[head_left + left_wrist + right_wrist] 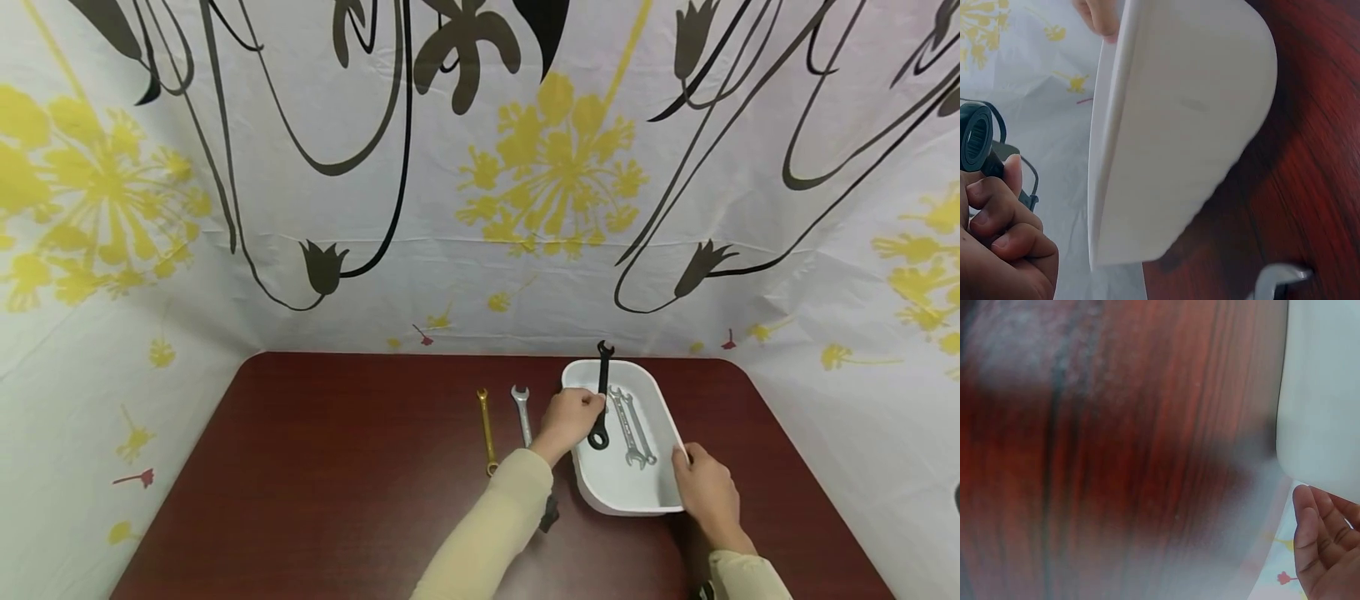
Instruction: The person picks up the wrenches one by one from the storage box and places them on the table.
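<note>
My left hand (572, 421) pinches a black combination wrench (603, 375) over the left part of a white tray (626, 493). The wrench's open end points to the far side. In the left wrist view its ring end (975, 139) stands out beyond the curled fingers (1004, 219). Two silver wrenches, a larger one (625, 427) and a thinner one (642, 429), lie side by side inside the tray. At the tray's right side, my right hand (708, 492) grips the rim; in the right wrist view, its fingers (1307, 528) are against the outer wall.
Left of the tray, a gold wrench (487, 429) and a silver wrench (521, 410) lie on the dark red table (360, 467). A dark tool end (550, 514) shows from under the left forearm. A patterned cloth (420, 283) hangs behind the table.
</note>
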`<action>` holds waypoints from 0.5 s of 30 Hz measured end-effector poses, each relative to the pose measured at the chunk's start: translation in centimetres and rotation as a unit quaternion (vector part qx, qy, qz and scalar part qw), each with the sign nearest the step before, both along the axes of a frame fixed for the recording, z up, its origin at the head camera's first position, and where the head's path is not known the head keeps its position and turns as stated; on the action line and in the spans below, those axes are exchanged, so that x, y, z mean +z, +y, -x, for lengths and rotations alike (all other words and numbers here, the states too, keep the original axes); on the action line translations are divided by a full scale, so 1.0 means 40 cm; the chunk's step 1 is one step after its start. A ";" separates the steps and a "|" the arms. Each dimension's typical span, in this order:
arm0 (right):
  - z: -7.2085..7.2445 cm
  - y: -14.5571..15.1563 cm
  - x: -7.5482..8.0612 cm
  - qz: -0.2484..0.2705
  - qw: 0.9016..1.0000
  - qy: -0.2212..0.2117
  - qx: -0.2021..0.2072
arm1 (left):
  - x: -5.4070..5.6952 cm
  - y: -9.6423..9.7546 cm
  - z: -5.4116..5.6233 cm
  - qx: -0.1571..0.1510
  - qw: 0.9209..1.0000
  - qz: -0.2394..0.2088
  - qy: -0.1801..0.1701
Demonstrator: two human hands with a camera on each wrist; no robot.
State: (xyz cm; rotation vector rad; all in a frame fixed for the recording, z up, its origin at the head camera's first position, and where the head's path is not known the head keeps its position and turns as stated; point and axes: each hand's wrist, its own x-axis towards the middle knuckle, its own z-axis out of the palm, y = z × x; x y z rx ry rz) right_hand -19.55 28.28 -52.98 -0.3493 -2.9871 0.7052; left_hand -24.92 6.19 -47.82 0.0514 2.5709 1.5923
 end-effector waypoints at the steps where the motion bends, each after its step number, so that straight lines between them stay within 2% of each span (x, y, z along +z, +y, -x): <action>1: 0.001 0.000 0.000 -0.001 1.000 0.000 0.000 | -0.002 -0.007 0.001 0.001 1.000 -0.001 0.001; 7: 0.004 0.000 0.000 -0.001 1.000 -0.003 0.001 | -0.021 -0.050 0.008 -0.011 1.000 -0.005 0.017; 15: 0.002 -0.001 -0.004 0.000 1.000 -0.010 0.000 | -0.033 -0.115 0.009 -0.023 0.999 -0.030 0.000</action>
